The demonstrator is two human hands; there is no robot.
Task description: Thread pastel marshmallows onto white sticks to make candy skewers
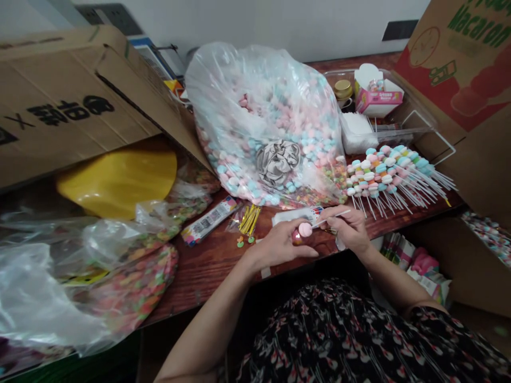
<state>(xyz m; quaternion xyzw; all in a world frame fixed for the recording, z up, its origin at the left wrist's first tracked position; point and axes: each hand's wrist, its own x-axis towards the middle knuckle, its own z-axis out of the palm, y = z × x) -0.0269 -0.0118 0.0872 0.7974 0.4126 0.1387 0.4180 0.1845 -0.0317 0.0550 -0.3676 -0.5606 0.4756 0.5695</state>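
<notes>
Near the table's front edge, my left hand (pixel 276 246) is curled around a pink macaron-shaped marshmallow (pixel 305 230) and a small shiny reddish piece (pixel 296 238), whose kind I cannot make out. A thin white stick (pixel 342 213) is pinched in my right hand (pixel 350 230), its lower end at the pink marshmallow; whether it has gone in is unclear. Just behind my hands lies a white printed packet (pixel 297 214). To the right rests a pile of skewered marshmallow sticks (pixel 375 173). Left of my hands are gold twist ties (pixel 249 220) and small gummy candies (pixel 240 242).
A large clear bag of pastel marshmallows (pixel 311 111) fills the table's middle. Bags of gummies (pixel 131 287) and a cardboard box (pixel 67 101) stand left. Behind right, a clear plastic tray (pixel 415 133) holds a pink carton (pixel 377 98); a printed box (pixel 475 69) stands beside it.
</notes>
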